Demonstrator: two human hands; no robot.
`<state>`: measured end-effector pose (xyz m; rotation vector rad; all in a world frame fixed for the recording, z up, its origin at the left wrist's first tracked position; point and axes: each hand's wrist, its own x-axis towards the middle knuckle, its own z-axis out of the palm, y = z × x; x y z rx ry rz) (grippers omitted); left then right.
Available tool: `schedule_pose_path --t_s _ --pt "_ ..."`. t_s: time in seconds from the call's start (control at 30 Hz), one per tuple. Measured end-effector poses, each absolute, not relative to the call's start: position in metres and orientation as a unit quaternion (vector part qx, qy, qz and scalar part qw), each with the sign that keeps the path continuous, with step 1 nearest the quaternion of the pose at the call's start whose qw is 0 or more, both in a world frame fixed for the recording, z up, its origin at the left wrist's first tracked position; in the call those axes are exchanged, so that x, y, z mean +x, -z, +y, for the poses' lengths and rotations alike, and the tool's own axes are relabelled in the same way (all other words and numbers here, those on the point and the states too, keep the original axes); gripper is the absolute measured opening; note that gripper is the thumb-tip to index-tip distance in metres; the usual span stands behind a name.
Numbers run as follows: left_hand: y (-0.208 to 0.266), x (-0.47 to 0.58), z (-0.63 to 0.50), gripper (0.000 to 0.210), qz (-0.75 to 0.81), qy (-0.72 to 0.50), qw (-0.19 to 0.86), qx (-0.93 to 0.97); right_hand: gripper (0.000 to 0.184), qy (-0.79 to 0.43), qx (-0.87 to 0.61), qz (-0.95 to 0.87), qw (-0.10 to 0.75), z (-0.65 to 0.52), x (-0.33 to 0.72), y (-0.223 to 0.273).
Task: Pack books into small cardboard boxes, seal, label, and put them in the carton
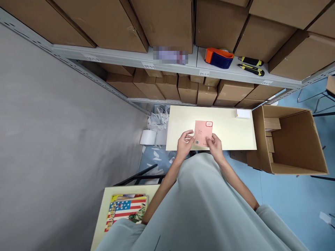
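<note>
In the head view a pink booklet is held over the front part of a pale table. Its face carries small print, a barcode at the lower left and a red-framed mark at the upper right. My right hand grips its lower right side, thumb on the face and fingers at the edge. At the opposite edge, my left hand has its thumb against the lower left corner, with its fingers bent beside it. Whether the booklet has several pages cannot be made out.
The pale table bears a small white box. A large open carton stands at right. Shelves ahead hold cartons, an orange-and-blue tape dispenser and yellow-black cutters. Magazines lie behind left; white rolls stand by the wall.
</note>
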<state>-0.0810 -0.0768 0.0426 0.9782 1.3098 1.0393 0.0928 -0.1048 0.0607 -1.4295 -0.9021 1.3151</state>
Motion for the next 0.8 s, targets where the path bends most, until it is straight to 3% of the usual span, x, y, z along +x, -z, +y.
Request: schedule_pose_path --t_s 0.23,0.47,0.63,0.8 --pt "-0.044 -0.083 -0.072 0.057 0.493 -0.387 0.686 0.368 0.056 -0.568 -0.567 -0.355 0.479 -0.108 0.091 -0.058" --pt "-0.046 -0.082 -0.070 0.050 0.532 -0.425 0.638 0.361 0.051 -0.419 -0.647 -0.417 0.482 -0.104 0.094 -0.042" --pt "-0.047 -0.074 -0.068 0.049 0.529 -0.440 0.616 0.384 0.051 -0.502 -0.596 -0.426 0.458 -0.097 0.078 -0.046" --pt "-0.049 -0.069 -0.070 0.037 0.462 -0.382 0.640 0.481 0.051 -0.486 -0.629 -0.392 0.462 -0.086 0.077 -0.042"
